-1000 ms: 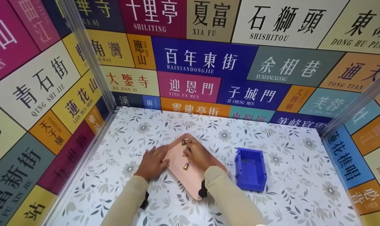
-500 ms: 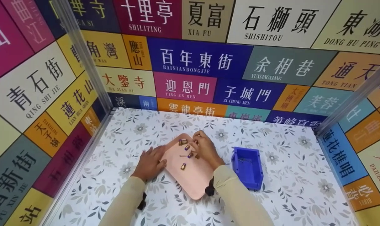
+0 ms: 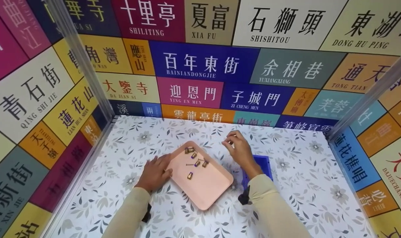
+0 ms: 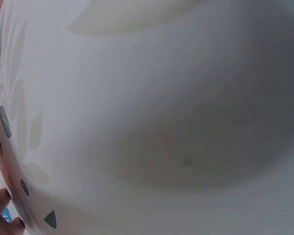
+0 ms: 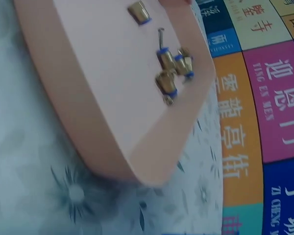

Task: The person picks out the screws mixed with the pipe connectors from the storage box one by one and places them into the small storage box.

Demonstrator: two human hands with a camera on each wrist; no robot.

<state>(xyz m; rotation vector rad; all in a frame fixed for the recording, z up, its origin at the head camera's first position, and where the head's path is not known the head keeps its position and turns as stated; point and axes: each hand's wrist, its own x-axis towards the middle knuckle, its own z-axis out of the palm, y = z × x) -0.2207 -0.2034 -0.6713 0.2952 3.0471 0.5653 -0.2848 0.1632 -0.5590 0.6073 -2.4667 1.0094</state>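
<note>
**Brass-colored fittings [image 3: 197,163] lie in pink tray [image 3: 203,183]**

The left hand [image 3: 155,172] rests at the left rim, fingers extended, clasping nothing. The right hand [image 3: 240,150] hangs off the right side — fingers bent; whether they pinch anything I cannot tell — its wrist partly hiding a blue bin [image 3: 264,164].

Left sleeve [image 3: 126,213] and right sleeve [image 3: 275,205]: long, plain, cream, ending at the wrist. Black fitting [image 3: 147,214] beside the left sleeve's end; rounded black knob [image 3: 243,198] beside the right's. Left hand [image 3: 154,173] and right hand [image 3: 241,152]: bare.
</note>
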